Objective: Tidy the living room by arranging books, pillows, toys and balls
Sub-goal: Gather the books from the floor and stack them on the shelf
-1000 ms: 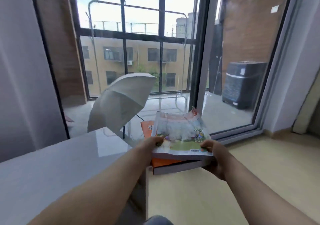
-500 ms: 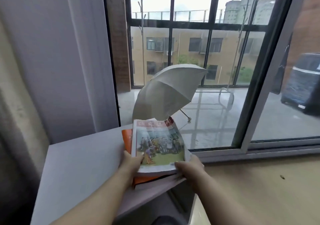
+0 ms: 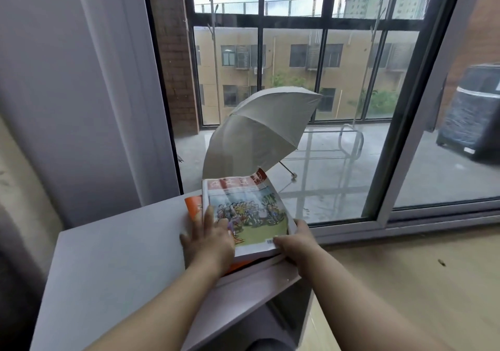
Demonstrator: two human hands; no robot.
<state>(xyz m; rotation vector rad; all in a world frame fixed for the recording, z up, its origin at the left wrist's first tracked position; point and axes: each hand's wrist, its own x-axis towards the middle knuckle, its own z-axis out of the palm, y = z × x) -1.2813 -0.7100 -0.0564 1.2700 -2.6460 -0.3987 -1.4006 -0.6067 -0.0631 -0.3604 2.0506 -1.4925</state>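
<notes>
White bench [image 3: 113, 264] by the balcony window, now bearing illustrated book [image 3: 251, 215] over orange book [image 3: 193, 204], lowered from mid-air carry; left grip [image 3: 208, 242] spread flat on the cover, right grip [image 3: 297, 245] pinching its near corner; stack landed, squaring probably remaining.

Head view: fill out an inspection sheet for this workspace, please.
Surface: white table, glossy, beside the window.
Job's things: illustrated book lying on orange book at the table's right edge.
Clutter: small dark speck on the wooden floor.
Grips: left hand flat across both books; right hand pinches the illustrated book's near right corner.
Cables: nothing seen.
Surroundings: open grey umbrella on the balcony outside.
</notes>
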